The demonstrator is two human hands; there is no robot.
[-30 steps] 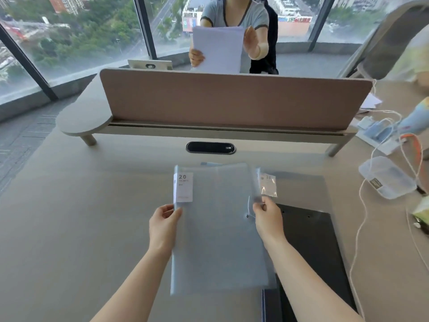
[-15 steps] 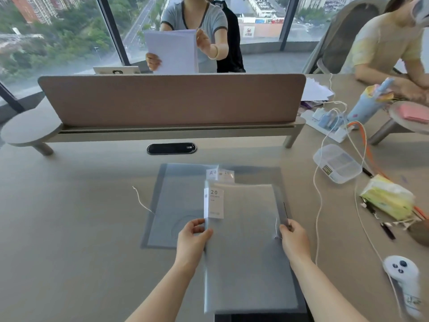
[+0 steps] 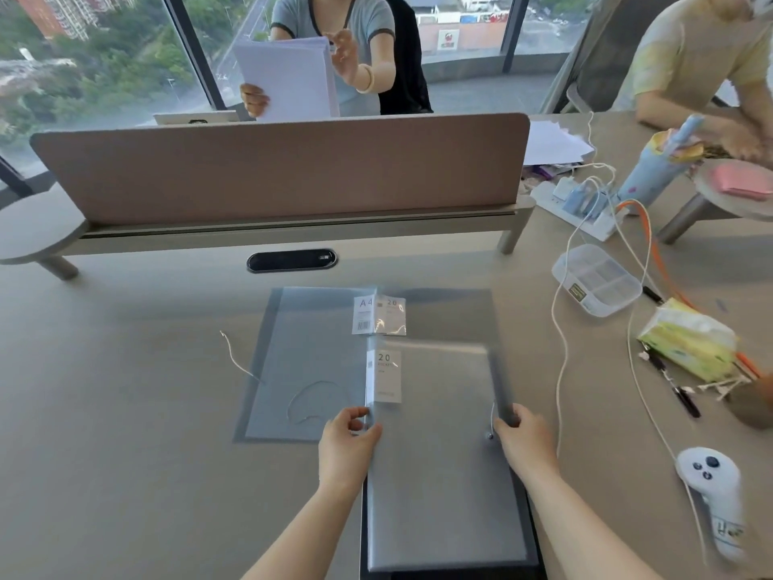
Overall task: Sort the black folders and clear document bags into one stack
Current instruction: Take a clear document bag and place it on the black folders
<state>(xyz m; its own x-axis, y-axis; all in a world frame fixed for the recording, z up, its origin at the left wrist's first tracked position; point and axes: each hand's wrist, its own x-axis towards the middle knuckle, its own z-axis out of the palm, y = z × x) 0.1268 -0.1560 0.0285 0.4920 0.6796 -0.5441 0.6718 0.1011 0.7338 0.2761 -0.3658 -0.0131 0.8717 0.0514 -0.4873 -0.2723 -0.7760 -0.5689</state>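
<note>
A clear document bag (image 3: 439,454) with a white "20" label is held by both hands over a black folder (image 3: 533,550), whose dark edges show around it near the table's front edge. My left hand (image 3: 349,439) grips the bag's left edge below the label. My right hand (image 3: 523,437) grips its right edge beside a small button and string. More clear document bags (image 3: 309,362) lie flat on the table behind and to the left, with "A4" and "20" labels (image 3: 378,315) at their top.
A brown desk divider (image 3: 284,169) stands across the table's back. On the right lie a white cable (image 3: 560,349), a clear plastic box (image 3: 596,280), a tissue pack (image 3: 690,345), pens and a white controller (image 3: 711,491). Two people sit beyond.
The held bag has moved from the table's middle to the right and now sits over the black folder. The flat bags on the left have come into view.
</note>
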